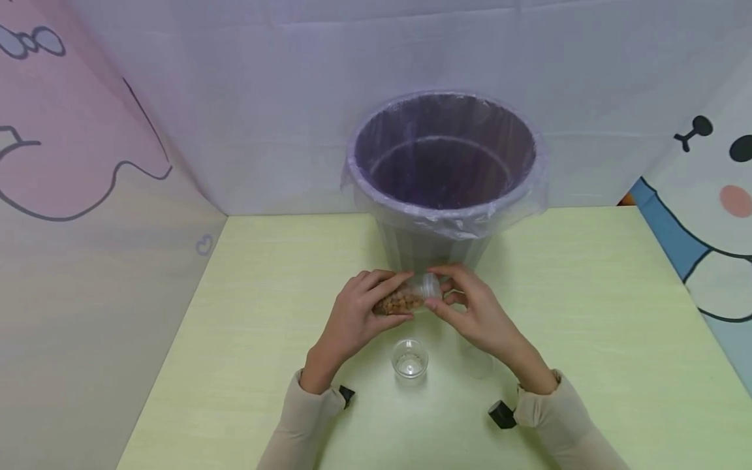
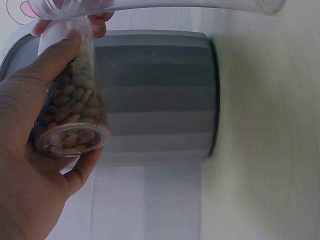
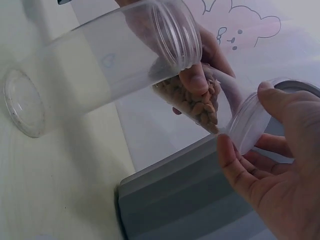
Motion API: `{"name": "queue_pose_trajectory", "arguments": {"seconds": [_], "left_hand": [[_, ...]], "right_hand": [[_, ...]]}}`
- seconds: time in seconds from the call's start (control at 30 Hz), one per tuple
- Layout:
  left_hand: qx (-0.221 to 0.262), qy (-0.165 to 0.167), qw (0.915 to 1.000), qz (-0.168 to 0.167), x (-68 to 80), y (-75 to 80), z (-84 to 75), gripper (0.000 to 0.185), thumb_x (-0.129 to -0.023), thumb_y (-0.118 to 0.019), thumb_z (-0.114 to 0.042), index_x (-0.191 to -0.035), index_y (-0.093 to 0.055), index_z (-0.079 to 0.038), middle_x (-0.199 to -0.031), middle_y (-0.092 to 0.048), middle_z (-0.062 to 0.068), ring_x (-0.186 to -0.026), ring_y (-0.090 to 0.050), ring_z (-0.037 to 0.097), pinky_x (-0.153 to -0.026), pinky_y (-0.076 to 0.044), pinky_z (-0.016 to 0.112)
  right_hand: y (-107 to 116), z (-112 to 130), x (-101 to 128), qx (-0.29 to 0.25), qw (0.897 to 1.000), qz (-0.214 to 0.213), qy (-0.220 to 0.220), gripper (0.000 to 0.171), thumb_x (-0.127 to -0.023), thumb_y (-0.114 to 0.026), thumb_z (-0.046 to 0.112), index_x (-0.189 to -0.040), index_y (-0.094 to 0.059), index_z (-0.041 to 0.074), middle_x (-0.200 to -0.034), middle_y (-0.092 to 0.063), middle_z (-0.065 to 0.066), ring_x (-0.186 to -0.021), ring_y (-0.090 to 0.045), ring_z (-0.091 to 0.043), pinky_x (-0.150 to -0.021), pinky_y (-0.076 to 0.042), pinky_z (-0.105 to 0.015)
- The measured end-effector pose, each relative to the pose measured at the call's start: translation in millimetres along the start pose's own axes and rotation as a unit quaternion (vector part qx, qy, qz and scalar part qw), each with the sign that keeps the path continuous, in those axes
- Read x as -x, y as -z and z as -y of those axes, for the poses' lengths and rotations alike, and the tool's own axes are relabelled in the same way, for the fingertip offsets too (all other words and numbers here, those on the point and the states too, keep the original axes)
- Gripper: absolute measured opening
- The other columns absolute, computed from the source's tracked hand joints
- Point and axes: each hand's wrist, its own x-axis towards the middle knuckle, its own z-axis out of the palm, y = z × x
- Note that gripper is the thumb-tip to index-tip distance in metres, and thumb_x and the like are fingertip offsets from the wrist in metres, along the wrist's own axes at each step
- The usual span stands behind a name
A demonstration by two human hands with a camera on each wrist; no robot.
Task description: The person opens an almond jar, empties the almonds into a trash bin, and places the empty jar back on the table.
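My left hand (image 1: 349,316) grips a clear plastic jar (image 2: 75,107) of almonds (image 3: 200,107), its fingers and thumb round the body. The jar lies tilted nearly on its side above the table, its mouth end toward the right. At that end my right hand (image 1: 478,310) pinches a clear lid (image 3: 250,122) by the rim between thumb and fingers. The lid sits at the mouth; whether it is threaded on I cannot tell. Nearer me, an empty clear jar (image 1: 410,359) stands upright and uncovered on the table, below the two hands.
Just beyond the hands stands a grey bin (image 1: 435,245) with a translucent purple liner (image 1: 358,176) folded over its rim. A faint clear disc (image 1: 478,361) lies on the pale yellow-green table (image 1: 264,365), beside the right wrist. Printed cloths enclose the back and sides.
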Motion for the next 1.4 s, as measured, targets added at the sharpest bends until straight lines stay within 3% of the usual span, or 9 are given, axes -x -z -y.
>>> {"name": "queue_pose_trajectory", "arguments": {"seconds": [0.3, 0.53, 0.7, 0.87, 0.97, 1.1, 1.23, 1.4], "left_hand": [[0.047, -0.009, 0.9988, -0.013, 0.1, 1.7, 3.4, 0.07, -0.076, -0.094, -0.033, -0.14, -0.068, -0.023, -0.124, -0.074, -0.002, -0.106, -0.065, 0.019, -0.092, -0.052, 0.038], [0.07, -0.01, 0.9974, -0.008, 0.6, 4.9, 2.5, 0.068, -0.074, -0.095, -0.031, -0.137, -0.07, -0.02, -0.121, -0.075, -0.001, -0.101, -0.064, 0.017, -0.089, -0.053, 0.036], [0.077, -0.009, 0.997, -0.001, 0.1, 7.2, 2.3, 0.068, -0.074, -0.096, -0.03, -0.136, -0.071, -0.02, -0.118, -0.076, -0.001, -0.099, -0.065, 0.017, -0.088, -0.053, 0.036], [0.108, 0.009, 0.9939, 0.016, 2.2, 9.6, 2.6, 0.067, -0.076, -0.094, -0.03, -0.137, -0.07, -0.021, -0.119, -0.076, -0.001, -0.103, -0.066, 0.017, -0.092, -0.054, 0.036], [0.162, 0.034, 0.9855, 0.038, 4.0, 10.1, 1.7, 0.067, -0.078, -0.093, -0.027, -0.14, -0.068, -0.022, -0.122, -0.075, -0.002, -0.107, -0.067, 0.016, -0.093, -0.055, 0.034], [0.198, 0.049, 0.9779, 0.045, 4.2, 13.1, -3.6, 0.068, -0.079, -0.093, -0.026, -0.142, -0.067, -0.024, -0.123, -0.075, -0.003, -0.109, -0.068, 0.014, -0.093, -0.055, 0.035], [0.167, 0.036, 0.9846, 0.038, 1.6, 15.2, -8.8, 0.068, -0.079, -0.093, -0.031, -0.142, -0.067, -0.025, -0.124, -0.075, -0.004, -0.111, -0.068, 0.014, -0.095, -0.055, 0.037], [0.106, 0.016, 0.994, 0.021, -1.0, 15.0, -8.2, 0.069, -0.077, -0.094, -0.032, -0.14, -0.068, -0.021, -0.121, -0.076, -0.001, -0.108, -0.068, 0.017, -0.093, -0.055, 0.038]], "right_hand": [[-7.1, -8.5, -0.8, -0.014, 0.995, -0.021, 0.097, 0.049, -0.094, -0.074, 0.001, -0.139, -0.055, -0.005, -0.124, -0.058, -0.014, -0.101, -0.062, -0.008, -0.081, -0.058, -0.018], [-10.3, -14.3, -0.5, -0.001, 0.988, -0.023, 0.154, 0.055, -0.102, -0.066, 0.033, -0.135, -0.055, -0.01, -0.116, -0.057, -0.015, -0.09, -0.058, -0.012, -0.074, -0.055, -0.017], [-12.0, -15.9, -1.3, 0.015, 0.982, -0.028, 0.184, 0.061, -0.103, -0.061, 0.04, -0.131, -0.055, -0.014, -0.113, -0.056, -0.015, -0.084, -0.055, -0.016, -0.071, -0.052, -0.018], [-13.0, -15.1, -3.0, 0.038, 0.973, -0.041, 0.226, 0.06, -0.104, -0.06, 0.04, -0.131, -0.056, -0.014, -0.113, -0.057, -0.015, -0.085, -0.05, -0.014, -0.072, -0.046, -0.018], [-10.2, -10.9, -3.0, 0.057, 0.965, -0.034, 0.253, 0.058, -0.105, -0.061, 0.038, -0.134, -0.055, -0.012, -0.117, -0.057, -0.016, -0.088, -0.048, -0.015, -0.074, -0.043, -0.022], [-1.4, -2.5, -1.7, 0.079, 0.964, -0.009, 0.252, 0.058, -0.104, -0.062, 0.04, -0.138, -0.054, -0.007, -0.123, -0.056, -0.015, -0.092, -0.047, -0.014, -0.078, -0.043, -0.021], [8.1, 1.0, -0.2, 0.083, 0.972, 0.014, 0.218, 0.059, -0.103, -0.061, 0.044, -0.139, -0.054, -0.003, -0.128, -0.055, -0.013, -0.097, -0.052, -0.013, -0.083, -0.046, -0.018], [12.0, 1.7, 2.1, 0.101, 0.98, 0.036, 0.167, 0.065, -0.103, -0.06, 0.046, -0.149, -0.048, 0.002, -0.142, -0.052, -0.014, -0.112, -0.057, -0.016, -0.091, -0.054, -0.028]]}}
